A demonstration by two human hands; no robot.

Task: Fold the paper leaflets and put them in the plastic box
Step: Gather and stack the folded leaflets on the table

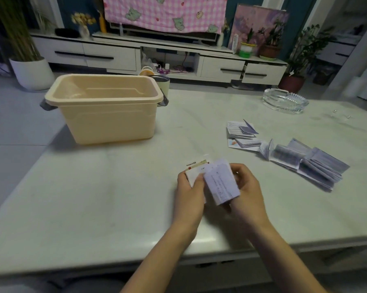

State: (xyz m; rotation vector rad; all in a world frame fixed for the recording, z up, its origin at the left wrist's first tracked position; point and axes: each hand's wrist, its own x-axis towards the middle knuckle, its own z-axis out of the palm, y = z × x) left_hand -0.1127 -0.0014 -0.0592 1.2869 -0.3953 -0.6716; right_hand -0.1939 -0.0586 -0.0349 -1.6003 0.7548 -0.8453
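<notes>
I hold a paper leaflet (221, 181) in both my hands, a little above the table (93, 187) and near its front edge. My left hand (190, 193) grips the left side, with my fingers curled round the paper. My right hand (247, 191) grips the right side, and its fingers are curled round the paper too. The part of the leaflet that faces me is white with small print on it. Behind it, by my left hand, a bit with a red and tan stripe sticks up. I cannot tell if that bit is the same sheet or a second one.

The plastic box (106, 106) is tan and stands at the far left corner of the table, well apart from my hands. Its top is open.

More paper lies on the table to my right. A small pile of folded leaflets (240, 132) lies there, and just beside it the half-open leaflets (305, 163) lie with their folds sticking up. A glass dish (285, 100) sits behind them near the far edge. A metal cup (162, 83) stands just behind the box. Across the room is a long white cabinet (114, 53) with a pink checked cloth (165, 11) hanging above it
</notes>
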